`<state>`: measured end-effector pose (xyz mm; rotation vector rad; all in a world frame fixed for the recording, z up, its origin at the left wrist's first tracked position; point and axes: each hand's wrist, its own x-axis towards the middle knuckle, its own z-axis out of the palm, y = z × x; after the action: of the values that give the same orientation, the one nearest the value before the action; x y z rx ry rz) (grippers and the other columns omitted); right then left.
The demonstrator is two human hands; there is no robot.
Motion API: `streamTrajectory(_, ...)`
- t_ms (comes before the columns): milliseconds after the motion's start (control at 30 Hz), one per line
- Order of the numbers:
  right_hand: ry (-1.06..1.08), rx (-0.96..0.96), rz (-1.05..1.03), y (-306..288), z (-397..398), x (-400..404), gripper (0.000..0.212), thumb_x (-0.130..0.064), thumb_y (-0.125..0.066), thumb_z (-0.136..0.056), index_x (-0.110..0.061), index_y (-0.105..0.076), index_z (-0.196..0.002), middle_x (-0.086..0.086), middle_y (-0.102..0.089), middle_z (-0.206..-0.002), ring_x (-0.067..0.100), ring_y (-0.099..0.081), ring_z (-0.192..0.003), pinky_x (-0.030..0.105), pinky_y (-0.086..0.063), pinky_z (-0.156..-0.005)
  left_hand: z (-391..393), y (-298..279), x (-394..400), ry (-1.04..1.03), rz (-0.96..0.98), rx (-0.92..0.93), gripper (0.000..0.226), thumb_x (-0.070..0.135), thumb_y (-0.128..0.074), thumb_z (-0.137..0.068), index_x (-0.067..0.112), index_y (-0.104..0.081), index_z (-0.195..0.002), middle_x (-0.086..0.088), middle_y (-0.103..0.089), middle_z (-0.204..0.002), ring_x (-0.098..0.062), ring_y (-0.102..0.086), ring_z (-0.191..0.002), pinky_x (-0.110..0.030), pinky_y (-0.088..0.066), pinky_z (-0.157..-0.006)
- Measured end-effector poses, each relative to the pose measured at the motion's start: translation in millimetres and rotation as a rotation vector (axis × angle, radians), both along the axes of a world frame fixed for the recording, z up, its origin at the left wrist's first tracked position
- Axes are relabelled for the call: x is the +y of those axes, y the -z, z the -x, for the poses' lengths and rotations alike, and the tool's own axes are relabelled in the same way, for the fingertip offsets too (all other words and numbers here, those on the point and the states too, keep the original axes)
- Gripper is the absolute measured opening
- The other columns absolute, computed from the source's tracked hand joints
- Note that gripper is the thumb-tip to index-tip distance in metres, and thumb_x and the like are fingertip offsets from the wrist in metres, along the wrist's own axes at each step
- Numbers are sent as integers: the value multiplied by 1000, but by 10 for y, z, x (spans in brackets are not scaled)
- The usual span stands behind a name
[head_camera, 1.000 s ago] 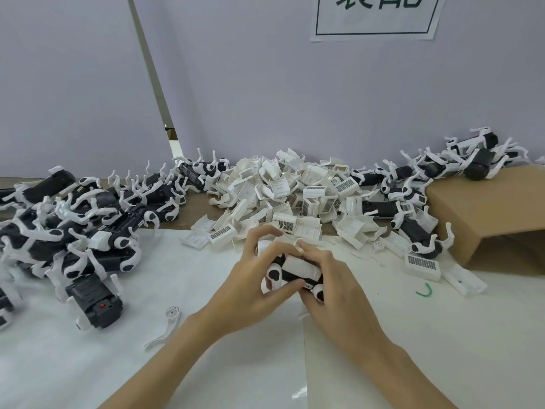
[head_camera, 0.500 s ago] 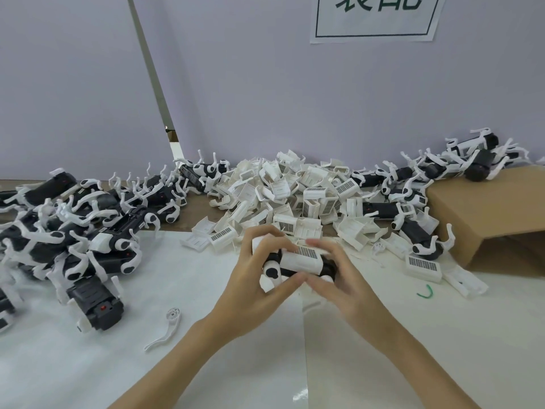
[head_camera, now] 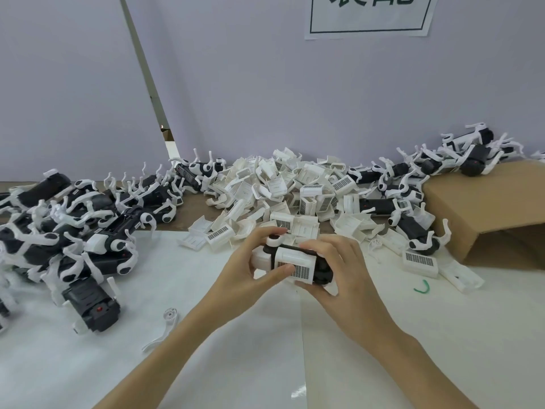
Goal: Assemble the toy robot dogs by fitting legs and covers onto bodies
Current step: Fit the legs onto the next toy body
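Note:
Both hands hold one toy dog body (head_camera: 295,262) just above the white sheet (head_camera: 177,276) at centre. It is black with white joints, and a white cover with a barcode label sits on its side facing me. My left hand (head_camera: 250,267) grips its left end, thumb across the cover's lower edge. My right hand (head_camera: 339,270) wraps around its right end. A heap of white covers (head_camera: 295,196) lies just behind. One loose white leg (head_camera: 165,326) lies on the sheet at lower left.
Several assembled black-and-white dogs (head_camera: 73,231) are piled at left, the nearest (head_camera: 91,305) facing me. More dogs (head_camera: 413,184) lie at the back right, some on a brown cardboard box (head_camera: 486,208). A green twist of wire (head_camera: 421,287) lies at right.
The body has been turned in my hands, so the barcoded cover now faces me. Both hands have lifted slightly toward the cover heap.

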<state>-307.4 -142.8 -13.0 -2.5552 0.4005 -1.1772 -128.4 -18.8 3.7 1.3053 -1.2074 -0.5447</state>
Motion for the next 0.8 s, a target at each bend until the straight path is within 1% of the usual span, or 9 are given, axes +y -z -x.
streamTrajectory(100,-6,74,-106,-32,59,-35,64,-55,-76,-85,-29,-53,-140,-18,-52,-129,8,-44,-129,22,-36,-110,13,24,-14,-25,33,-50,53,30,-82,-90,33,-61,-138,8,-71,-124,-19,-67,-119,-25,-54,-97)
streamTrajectory(167,-40,91,-144,-60,83,-41,56,-63,-66,-91,-31,-58,-136,-25,-54,-124,5,-47,-126,15,-36,-105,12,46,-10,-41,46,-112,52,27,-82,-90,33,-61,-137,9,-69,-124,-19,-65,-119,-25,-53,-99)
streamTrajectory(233,-49,35,-122,-69,82,-24,40,-52,-65,-97,-27,-65,-127,-27,-59,-117,4,-52,-119,14,-40,-99,25,53,0,-29,35,-122,53,27,-81,-91,35,-59,-139,8,-67,-124,-21,-65,-118,-26,-53,-100)
streamTrajectory(300,-46,-23,-154,-71,63,0,27,-40,-71,-96,-26,-68,-119,-24,-62,-111,7,-55,-113,16,-42,-95,36,65,3,-21,31,-103,54,27,-80,-92,35,-58,-141,6,-66,-124,-22,-64,-118,-26,-53,-100)
streamTrajectory(400,-50,-28,-244,-94,58,19,18,-28,-77,-93,-29,-69,-110,-20,-63,-103,11,-58,-107,20,-45,-89,43,69,-7,-30,29,-66,51,28,-79,-92,34,-60,-139,7,-68,-123,-20,-66,-113,-29,-55,-94)
streamTrajectory(500,-71,-27,-287,-117,57,56,12,-32,-72,-97,-31,-68,-107,-18,-64,-103,13,-59,-108,19,-46,-89,58,56,-16,-43,13,-37,49,32,-80,-91,34,-63,-136,7,-69,-118,-19,-68,-105,-34,-58,-89)
streamTrajectory(600,-94,-47,-473,-144,64,90,11,-41,-63,-97,-32,-68,-101,-13,-69,-92,11,-64,-97,17,-49,-81,95,47,-25,-63,-15,-20,47,44,-77,-91,39,-63,-136,10,-70,-111,-14,-69,-96,-34,-61,-89)
streamTrajectory(700,-136,-59,-665,-145,59,105,10,-34,-67,-101,-25,-71,-98,-8,-70,-80,8,-67,-81,9,-49,-71,122,61,-37,-35,-30,49,43,42,-72,-95,37,-61,-137,-1,-67,-103,-15,-67,-90,-36,-58,-86)
streamTrajectory(800,-132,-35,-675,-152,37,101,8,-25,-68,-101,-22,-72,-96,-9,-72,-83,8,-68,-84,8,-48,-77,129,59,-35,-52,-32,75,35,36,-73,-97,35,-65,-131,-3,-68,-97,-22,-65,-85,-32,-56,-78)
